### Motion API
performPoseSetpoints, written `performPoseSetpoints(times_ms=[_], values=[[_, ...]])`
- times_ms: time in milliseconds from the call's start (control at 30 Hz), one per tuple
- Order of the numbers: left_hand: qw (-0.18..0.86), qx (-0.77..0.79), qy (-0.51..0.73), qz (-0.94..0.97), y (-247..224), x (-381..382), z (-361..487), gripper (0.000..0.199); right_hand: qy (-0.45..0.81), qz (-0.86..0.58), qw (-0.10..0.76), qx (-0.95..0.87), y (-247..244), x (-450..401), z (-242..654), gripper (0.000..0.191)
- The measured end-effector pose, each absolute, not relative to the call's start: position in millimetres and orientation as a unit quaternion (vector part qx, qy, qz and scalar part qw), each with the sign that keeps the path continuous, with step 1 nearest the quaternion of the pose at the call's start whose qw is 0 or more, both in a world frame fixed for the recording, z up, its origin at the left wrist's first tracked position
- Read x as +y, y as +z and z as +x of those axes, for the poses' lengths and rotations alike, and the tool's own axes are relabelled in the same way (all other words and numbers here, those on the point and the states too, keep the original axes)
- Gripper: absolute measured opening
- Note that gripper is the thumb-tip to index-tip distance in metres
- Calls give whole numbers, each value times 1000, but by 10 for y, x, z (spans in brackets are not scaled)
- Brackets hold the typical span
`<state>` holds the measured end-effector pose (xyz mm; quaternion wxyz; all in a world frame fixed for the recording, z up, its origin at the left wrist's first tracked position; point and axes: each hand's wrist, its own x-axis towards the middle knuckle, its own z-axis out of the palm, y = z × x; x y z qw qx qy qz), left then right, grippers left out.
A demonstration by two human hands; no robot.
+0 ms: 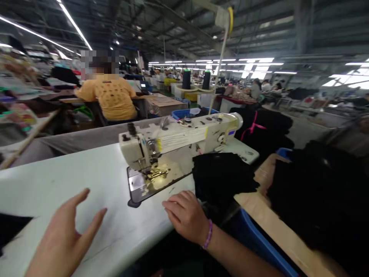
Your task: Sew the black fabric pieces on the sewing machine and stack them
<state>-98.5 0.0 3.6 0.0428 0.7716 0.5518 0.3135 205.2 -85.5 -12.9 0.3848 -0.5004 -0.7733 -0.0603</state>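
Note:
My left hand (65, 232) hovers over the left part of the white sewing table (86, 173), thumb and fingers spread, nothing between them. My right hand (186, 215), a purple bead bracelet on its wrist, is at the table's front edge with its fingers curled together; whether anything is inside them is hidden. Just beyond it stands a sewing machine (181, 136), its needle area lit over a metal plate. A stack of black fabric pieces (225, 173) lies right of the machine's plate, near my right hand. At the far left edge lies another black fabric piece (13, 229).
On the right, a large black fabric pile (317, 207) rests on brown cardboard (268, 207) over a blue bin (259, 238). Behind the machine is a black bundle tied with pink ribbon (253, 125). A person in a yellow shirt (111, 96) sits ahead, back turned.

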Motion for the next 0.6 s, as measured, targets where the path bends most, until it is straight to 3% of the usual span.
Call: performPoseSetpoints(times_ms=[167,367,600], values=[[135,457,300,826,-402,-190,-473,54,-153,-612,388,-672,244,-968,2799,24],[124,447,316,828,-464,-260,-234,53,-60,-630,345,-693,243,-813,3305,11],[165,478,342,792,-450,-240,-295,48,-122,-647,461,-595,168,-720,3334,22]])
